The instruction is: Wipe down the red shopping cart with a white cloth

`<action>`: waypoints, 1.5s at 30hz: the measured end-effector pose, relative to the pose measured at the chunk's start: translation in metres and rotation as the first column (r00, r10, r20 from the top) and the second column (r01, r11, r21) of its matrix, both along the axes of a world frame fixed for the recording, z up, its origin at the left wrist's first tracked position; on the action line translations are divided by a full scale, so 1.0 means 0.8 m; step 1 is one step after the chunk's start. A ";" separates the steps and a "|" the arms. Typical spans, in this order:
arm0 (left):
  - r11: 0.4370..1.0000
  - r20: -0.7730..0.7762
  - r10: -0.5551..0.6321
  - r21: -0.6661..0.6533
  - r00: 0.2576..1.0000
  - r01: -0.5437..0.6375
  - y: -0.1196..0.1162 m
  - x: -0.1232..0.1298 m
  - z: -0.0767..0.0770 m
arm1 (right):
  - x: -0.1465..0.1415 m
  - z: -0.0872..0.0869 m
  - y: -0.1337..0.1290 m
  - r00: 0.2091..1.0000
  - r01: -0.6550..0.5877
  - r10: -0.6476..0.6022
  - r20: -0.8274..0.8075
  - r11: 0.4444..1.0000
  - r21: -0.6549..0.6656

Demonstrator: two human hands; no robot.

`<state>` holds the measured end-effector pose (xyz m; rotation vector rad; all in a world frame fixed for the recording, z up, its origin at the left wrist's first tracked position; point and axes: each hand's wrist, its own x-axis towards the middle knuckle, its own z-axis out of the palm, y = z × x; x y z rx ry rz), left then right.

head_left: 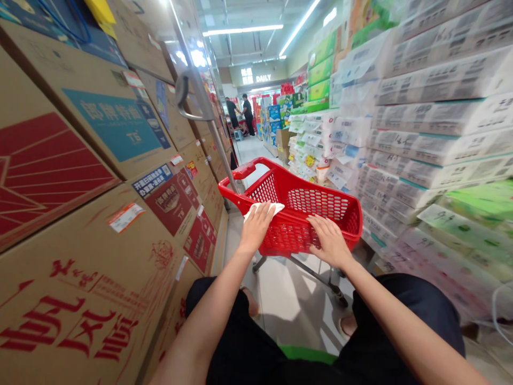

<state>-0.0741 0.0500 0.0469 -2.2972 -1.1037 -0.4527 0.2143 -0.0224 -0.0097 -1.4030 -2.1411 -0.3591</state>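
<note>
A red plastic shopping cart (324, 202) with perforated basket walls stands in front of me on grey metal legs. My left hand (257, 227) presses a white cloth (276, 207) onto the cart's near top edge, left of the middle. The fingers are bent over the cloth and cover much of it. Farther right, my right hand (329, 240) holds the near rim of the basket, its fingers laid over the edge and the thumb lower on the outer wall. The fingertips partly blend with the red rim.
Stacked cardboard cartons (96, 267) line the left side, with a metal pole with a handle (196, 80) beside them. Packaged paper goods (425, 128) rise on the right. Tiled floor (280, 289) lies beneath the cart. Two people (247, 115) stand far down the aisle. A green seat edge (306, 353) shows below me.
</note>
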 end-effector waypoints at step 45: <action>0.965 0.128 -0.189 -0.157 0.974 0.208 -0.060 0.127 -0.047 | 0.022 -0.010 -0.055 0.975 0.218 -0.218 0.049 0.976 -0.007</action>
